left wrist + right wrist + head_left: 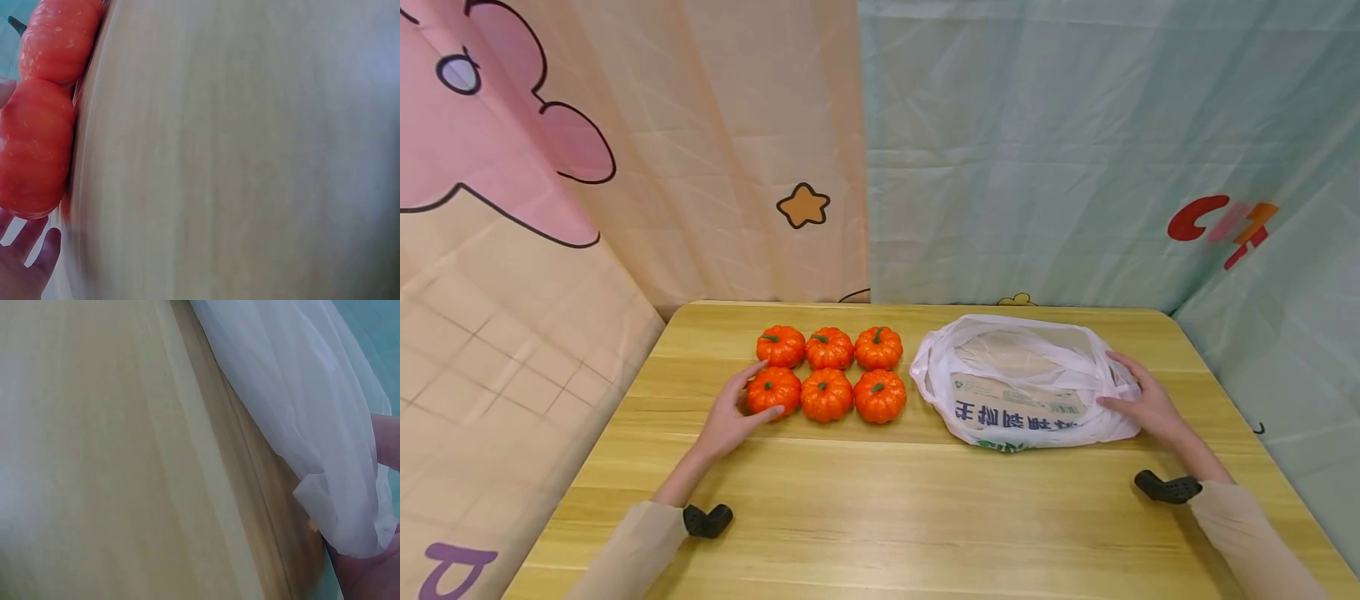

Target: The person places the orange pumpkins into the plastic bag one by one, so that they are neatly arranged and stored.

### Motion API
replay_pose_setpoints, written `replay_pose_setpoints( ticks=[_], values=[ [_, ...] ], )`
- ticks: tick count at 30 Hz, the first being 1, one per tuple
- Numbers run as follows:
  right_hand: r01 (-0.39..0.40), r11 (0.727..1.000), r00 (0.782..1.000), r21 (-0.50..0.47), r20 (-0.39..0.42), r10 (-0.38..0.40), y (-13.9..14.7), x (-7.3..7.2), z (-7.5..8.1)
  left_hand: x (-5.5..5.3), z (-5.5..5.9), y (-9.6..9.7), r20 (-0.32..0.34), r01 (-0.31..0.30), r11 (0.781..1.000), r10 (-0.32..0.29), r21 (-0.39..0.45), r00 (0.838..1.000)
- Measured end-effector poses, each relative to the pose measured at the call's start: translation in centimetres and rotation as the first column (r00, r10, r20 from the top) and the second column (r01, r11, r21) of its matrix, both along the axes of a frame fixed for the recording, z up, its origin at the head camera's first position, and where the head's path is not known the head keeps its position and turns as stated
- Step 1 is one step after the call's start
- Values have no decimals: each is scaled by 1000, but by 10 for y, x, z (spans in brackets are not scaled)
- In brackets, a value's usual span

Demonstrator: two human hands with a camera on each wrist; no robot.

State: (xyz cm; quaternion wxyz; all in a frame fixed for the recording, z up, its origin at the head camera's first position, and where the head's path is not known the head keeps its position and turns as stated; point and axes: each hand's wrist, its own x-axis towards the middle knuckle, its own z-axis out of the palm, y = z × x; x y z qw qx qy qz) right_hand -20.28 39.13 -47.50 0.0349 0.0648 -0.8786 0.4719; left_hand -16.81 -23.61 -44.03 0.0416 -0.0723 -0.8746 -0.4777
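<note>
Six-lobed clusters aside, several small orange toy pumpkins [827, 395] with green stems stand in two rows on the table. My left hand [733, 414] is around the front-left pumpkin [774, 388], its thumb at the near side and its fingers at the far left. In the left wrist view, that pumpkin [34, 150] lies between thumb and fingers [47, 253]. To the right lies a white plastic bag [951, 408] with dark printed characters, its mouth open. My right hand [1150, 408] holds the bag's right end. In the right wrist view, the thumb overlaps the bag [312, 412].
The wooden table [880, 508] extends towards me in front of the pumpkins and bag. A printed curtain [1000, 150] hangs behind its far edge and at both sides. Black wrist devices [1167, 487] are on both sleeves.
</note>
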Motion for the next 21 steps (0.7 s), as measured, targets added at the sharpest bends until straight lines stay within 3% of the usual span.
replay_pose_setpoints(
  ticks=[4, 12, 21],
  values=[
    [-16, 1000, 1000, 18, 20, 15, 2, 1, 1, 0, 0, 2, 13, -4, 1000, 4, 0, 1000],
    [-50, 998, 998, 29, 33, 49, 9, 4, 1, -14, -28, -9, 3, 8, 1000, -8, -6, 1000],
    [-37, 999, 999, -35, -13, 36, 9, 7, -1, -17, -29, -8, 27, 9, 1000, -10, 26, 1000]
  ],
)
